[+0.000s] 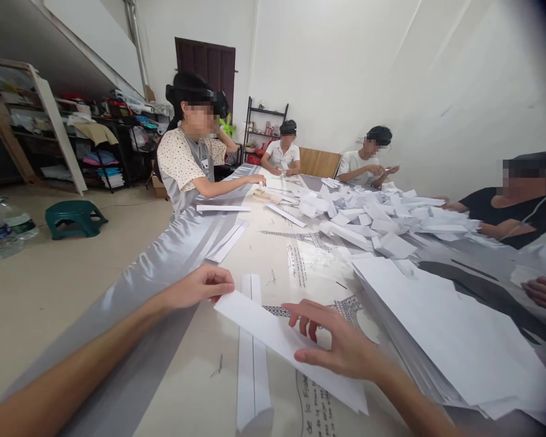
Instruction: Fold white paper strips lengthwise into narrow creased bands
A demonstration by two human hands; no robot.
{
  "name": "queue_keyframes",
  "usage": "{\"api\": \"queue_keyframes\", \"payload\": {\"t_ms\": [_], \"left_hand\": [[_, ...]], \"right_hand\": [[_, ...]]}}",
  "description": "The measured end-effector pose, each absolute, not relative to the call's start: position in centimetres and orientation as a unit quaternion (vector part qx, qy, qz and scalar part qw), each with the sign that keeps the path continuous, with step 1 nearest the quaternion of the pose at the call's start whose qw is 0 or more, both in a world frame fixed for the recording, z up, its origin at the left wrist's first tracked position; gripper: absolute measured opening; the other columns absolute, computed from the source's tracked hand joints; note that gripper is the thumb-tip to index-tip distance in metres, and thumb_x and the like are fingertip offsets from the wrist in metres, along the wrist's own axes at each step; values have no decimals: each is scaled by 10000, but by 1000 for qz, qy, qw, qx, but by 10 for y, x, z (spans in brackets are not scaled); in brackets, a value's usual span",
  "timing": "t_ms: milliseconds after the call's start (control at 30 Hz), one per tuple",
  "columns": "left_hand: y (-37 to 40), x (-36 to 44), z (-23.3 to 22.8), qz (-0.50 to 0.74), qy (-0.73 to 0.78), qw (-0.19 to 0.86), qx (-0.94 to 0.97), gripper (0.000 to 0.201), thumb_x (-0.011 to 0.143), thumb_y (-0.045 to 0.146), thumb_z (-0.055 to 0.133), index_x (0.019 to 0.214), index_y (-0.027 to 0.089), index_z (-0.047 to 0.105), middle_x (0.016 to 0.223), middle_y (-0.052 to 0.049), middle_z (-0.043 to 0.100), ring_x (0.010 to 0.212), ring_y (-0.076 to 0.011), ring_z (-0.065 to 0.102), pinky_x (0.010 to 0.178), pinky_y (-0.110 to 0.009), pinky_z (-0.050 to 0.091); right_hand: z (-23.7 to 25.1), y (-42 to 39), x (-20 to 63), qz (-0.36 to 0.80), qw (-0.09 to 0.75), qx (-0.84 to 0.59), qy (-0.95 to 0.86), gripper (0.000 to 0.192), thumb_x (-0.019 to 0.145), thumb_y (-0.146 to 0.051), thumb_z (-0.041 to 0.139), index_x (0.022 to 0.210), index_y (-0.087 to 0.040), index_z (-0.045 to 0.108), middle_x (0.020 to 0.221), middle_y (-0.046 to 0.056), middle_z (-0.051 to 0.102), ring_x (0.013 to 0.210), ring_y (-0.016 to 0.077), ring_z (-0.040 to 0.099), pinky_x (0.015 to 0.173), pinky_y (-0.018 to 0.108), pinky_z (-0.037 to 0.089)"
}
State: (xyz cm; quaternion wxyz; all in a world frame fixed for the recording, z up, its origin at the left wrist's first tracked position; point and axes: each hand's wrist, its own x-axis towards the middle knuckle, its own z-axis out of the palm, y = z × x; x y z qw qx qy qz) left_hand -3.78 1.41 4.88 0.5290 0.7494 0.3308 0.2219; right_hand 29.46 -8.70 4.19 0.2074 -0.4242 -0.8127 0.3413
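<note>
partway through, i'd judge: a big heap of folded papers (361, 212) lies across the counter (200, 376), while a stack of flat sheets (441, 331) beyond the right hand (334, 343) looks left to do. current piece, a paper strip (261, 329), lies aslant over a creased strip (246, 388), seemingly unfinished. left hand (204, 286): fingers pinched on the paper strip's upper end. right: fingers loosely spread above it, contact can't tell.

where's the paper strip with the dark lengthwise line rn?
Head view, bottom centre: the lined strip lies on the table between left hand and right hand, its middle passing under the white strip in the left hand's grip.
</note>
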Motion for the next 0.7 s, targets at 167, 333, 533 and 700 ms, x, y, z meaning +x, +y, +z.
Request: {"api": "queue_keyframes", "payload": {"t_ms": [167,333,533,700], "left_hand": [[14,-33,42,200,337,550,738,377,891,498,682,781,138,661,609,18,537,576,-106,480,560,-218,388],[11,-29,41,251,366,543,712,398,864,521,690,733,149,636,589,40,471,548,-91,404,523,-212,316],[5,-20,41,329,378,592,631,445,899,584,631,769,159,609,639,26,503,554,-103,432,512,-222,312],[3,-13,38,383,354,605,601,489,955,641,523,943,157,595,652,-18,622,571,-142,526,570,-269,399]], "right_hand": [[45,-92,287,339,156,-435,-820,684,858,-443,776,1479,-389,495,1327,57,574,964,202,607,916,405,536],[46,-94,286,331,144,-436,-825,690,862,-404,759,1494,-355,485,1454,63,515,1219,279,567,999,429,513],[45,-93,285,344,188,-415,-821,607,931,-380,680,1503,-364,478,1407,66,572,1174,253,582,943,409,541],[46,-89,282,383,249,-427,-781,479,990,-412,604,1459,-335,543,1222,58,682,931,197,640,821,378,583]]}}
